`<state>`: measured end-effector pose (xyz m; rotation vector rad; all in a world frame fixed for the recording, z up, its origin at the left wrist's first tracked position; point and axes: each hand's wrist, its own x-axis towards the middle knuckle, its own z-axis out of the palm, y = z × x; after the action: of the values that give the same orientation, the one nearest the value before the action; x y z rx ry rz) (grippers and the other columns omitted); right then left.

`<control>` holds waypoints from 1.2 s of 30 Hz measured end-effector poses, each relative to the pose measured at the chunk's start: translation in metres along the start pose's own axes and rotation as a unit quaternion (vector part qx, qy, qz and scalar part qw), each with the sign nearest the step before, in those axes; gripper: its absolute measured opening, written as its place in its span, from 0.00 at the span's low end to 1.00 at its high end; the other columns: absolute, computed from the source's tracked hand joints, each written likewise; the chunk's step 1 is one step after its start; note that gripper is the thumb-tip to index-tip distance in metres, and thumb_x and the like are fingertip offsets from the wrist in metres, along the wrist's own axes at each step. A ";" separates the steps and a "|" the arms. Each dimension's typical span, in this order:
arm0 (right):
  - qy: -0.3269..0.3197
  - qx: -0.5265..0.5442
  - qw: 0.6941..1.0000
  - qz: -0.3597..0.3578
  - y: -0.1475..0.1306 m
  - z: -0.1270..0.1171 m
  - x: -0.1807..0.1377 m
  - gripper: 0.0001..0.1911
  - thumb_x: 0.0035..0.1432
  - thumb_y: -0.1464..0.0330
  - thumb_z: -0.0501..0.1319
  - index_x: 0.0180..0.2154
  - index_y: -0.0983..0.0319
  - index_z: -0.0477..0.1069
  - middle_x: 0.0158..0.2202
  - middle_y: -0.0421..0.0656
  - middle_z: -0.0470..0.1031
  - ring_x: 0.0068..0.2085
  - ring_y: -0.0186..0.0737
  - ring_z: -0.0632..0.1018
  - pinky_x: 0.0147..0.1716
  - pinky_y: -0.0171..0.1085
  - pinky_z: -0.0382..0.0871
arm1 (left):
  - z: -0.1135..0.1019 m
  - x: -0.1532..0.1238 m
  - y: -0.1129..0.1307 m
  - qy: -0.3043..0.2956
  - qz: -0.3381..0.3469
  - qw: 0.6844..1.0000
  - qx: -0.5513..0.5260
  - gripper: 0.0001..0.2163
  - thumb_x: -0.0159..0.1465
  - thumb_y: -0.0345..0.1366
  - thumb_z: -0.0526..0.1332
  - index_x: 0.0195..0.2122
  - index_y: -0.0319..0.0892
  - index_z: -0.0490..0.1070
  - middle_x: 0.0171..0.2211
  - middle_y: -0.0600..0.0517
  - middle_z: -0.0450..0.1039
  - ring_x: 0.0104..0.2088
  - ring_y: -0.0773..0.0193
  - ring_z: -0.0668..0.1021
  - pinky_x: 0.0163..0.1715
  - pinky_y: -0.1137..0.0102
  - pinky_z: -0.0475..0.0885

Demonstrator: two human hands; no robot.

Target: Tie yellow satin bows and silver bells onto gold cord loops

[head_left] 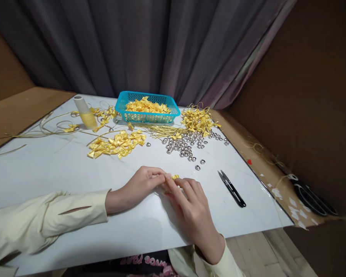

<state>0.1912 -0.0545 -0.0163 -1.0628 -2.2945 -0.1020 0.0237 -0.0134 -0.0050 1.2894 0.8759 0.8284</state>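
Observation:
My left hand (142,184) is closed in a pinch, its fingertips meeting those of my right hand (190,200) just above the white tabletop. A bit of yellow ribbon bow (175,177) shows between the fingers of my right hand, which are closed on it; the rest of it is covered. What my left fingertips pinch is hidden behind them. Beyond my hands lie a group of yellow ribbon bows (119,144) and a scatter of small shiny silver beads (180,146). Black thread snips (233,190) rest to the right of my right hand.
A turquoise basket (148,119) full of yellow bows stands at the back. Right of it is a heap of bows with cords (198,120); gold cords (165,130) lie in front. A yellow thread cone (88,117) stands left. Black-handled scissors (311,198) lie on cardboard, far right.

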 end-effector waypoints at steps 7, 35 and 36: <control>0.083 0.107 0.991 -0.009 0.002 0.001 -0.006 0.28 0.58 0.83 0.56 0.59 0.60 0.60 0.41 0.50 0.73 0.38 0.45 0.70 0.34 0.43 0.67 | 0.000 0.001 0.002 -0.019 -0.050 0.996 -0.065 0.10 0.58 0.37 0.61 0.25 0.35 0.74 0.23 0.52 0.74 0.26 0.68 0.71 0.29 0.74 0.63; 0.081 0.431 0.807 0.395 0.005 -0.015 0.008 0.08 0.54 0.63 0.65 0.26 0.59 0.75 0.26 0.36 0.73 0.30 0.33 0.71 0.31 0.32 0.63 | 0.002 -0.006 0.006 -0.082 -0.025 0.995 0.056 0.14 0.63 0.40 0.57 0.29 0.35 0.75 0.29 0.44 0.80 0.32 0.58 0.80 0.37 0.67 0.72; 0.081 0.433 0.806 0.394 0.005 -0.015 0.008 0.08 0.54 0.63 0.65 0.26 0.59 0.75 0.26 0.36 0.73 0.30 0.33 0.71 0.31 0.32 0.63 | 0.002 -0.006 0.006 -0.083 -0.026 0.995 0.054 0.14 0.63 0.40 0.57 0.29 0.35 0.75 0.28 0.44 0.80 0.32 0.58 0.80 0.37 0.67 0.72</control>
<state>0.1985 -0.0506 -0.0007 -1.2826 -1.2849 1.0378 0.0227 -0.0190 0.0016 1.4038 0.8266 0.6305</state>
